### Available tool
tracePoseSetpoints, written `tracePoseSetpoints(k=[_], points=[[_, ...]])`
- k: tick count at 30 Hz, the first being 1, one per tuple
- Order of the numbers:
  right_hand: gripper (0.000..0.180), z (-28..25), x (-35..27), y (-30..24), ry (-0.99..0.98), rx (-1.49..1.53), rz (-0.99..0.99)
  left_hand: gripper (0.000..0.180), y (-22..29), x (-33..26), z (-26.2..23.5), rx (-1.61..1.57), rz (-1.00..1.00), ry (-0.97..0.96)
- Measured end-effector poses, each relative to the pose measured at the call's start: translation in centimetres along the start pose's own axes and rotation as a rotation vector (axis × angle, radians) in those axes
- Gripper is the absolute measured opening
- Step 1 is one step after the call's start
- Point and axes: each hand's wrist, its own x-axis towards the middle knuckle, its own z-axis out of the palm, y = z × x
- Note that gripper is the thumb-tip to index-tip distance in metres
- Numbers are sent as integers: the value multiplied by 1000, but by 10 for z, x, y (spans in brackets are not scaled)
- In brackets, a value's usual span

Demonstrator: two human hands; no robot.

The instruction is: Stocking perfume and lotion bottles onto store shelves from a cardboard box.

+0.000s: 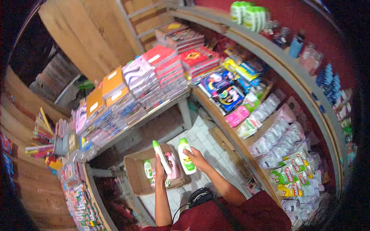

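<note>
My left hand (160, 169) is closed around a white bottle with a green cap (164, 159), turned narrow side toward me. In my right hand (197, 159) is a second white bottle with a green cap (188, 165), its green label facing up and my thumb across its front. Both bottles are held above an open cardboard box (140, 188). Inside the box stands another green-capped bottle (148, 168), and a pink package (173, 165) lies partly hidden behind my left hand and its bottle.
Stacks of notebooks (138, 77) fill the table at the far left. To the right, a wooden shelf holds pouches and packets (289, 173); above it, a ledge carries several green-capped bottles (248, 16). Small packets (79, 200) crowd a shelf at lower left. White tiles (202, 134) cover the floor.
</note>
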Motion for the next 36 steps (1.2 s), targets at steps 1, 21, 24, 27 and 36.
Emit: tracePoseSetpoints(k=[1,21,24,27,36], points=[[34,-12,-6,-20,6,15,3,47,0,0,24,22,28,-25],[41,-107,-68,-301,244,-25,-635,52,116,60,341,49,370,-790],[43,-107,-53,-333,260,-116,-712,50,154,95,385,66,505,-866],[46,-97,-23,-369,293,-121,-796,51,201,137,421,167,533,-956],[43,-58,119,-518,469,-260,-995,46,320,281,554,195,554,-1158]])
